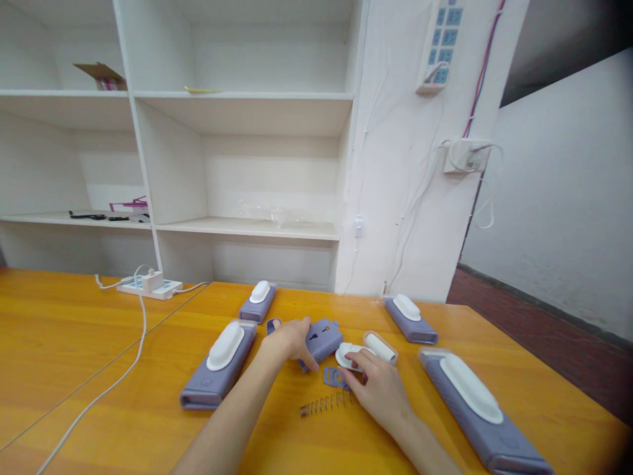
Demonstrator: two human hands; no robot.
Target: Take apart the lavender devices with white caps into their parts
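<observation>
While four purple-and-white units (215, 379) look whole around the worktop (148, 439), two near its back edge, one's in pieces mid-worktop: left hand (289, 340) clamped on purple housing (327, 344), right hand (380, 384) touching white part (344, 357) (grip unclear), spring (322, 404) and flat plate (328, 377) loose frontward, unfitted.

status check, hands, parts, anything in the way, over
Left hand gripping slotted purple casing. Right hand touching white oval piece. Coil spring and flat purple plate close beside right hand.
</observation>
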